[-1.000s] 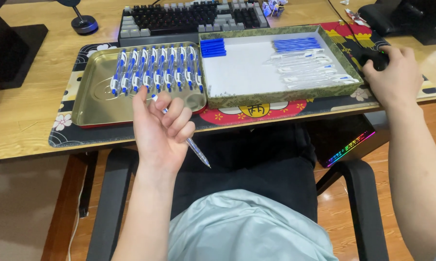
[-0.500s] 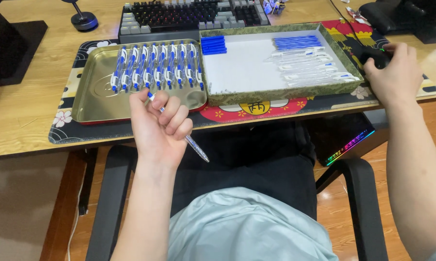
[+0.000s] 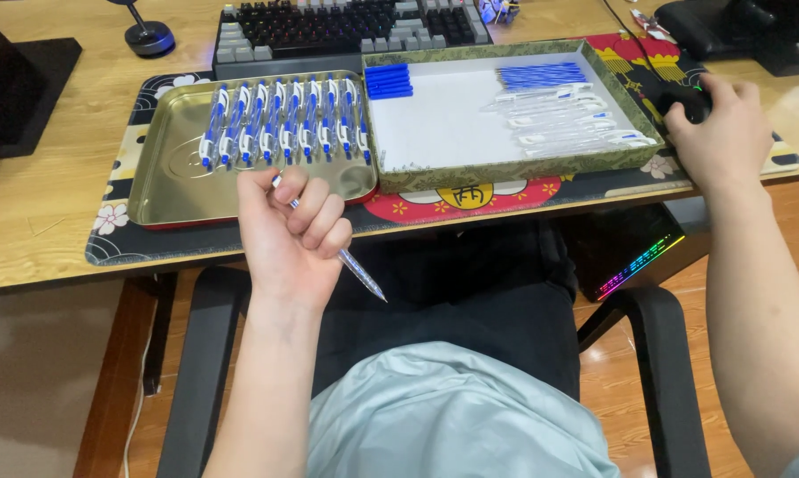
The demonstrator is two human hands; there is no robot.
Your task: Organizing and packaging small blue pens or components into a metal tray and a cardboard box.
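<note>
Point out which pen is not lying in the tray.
The pen gripped in the left hand, tip pointing down toward the lap; the rest lie in rows in the gold tray.

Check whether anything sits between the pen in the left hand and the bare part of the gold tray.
Nothing visible does: the left hand holds the pen just before the gold tray.

tray [image 3: 165, 177] left | box [image 3: 505, 168] right, touching | keyboard [image 3: 346, 26] behind

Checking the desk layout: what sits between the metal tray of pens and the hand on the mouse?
In the head view, an open box of pen parts lies between the tray and right hand.
</note>
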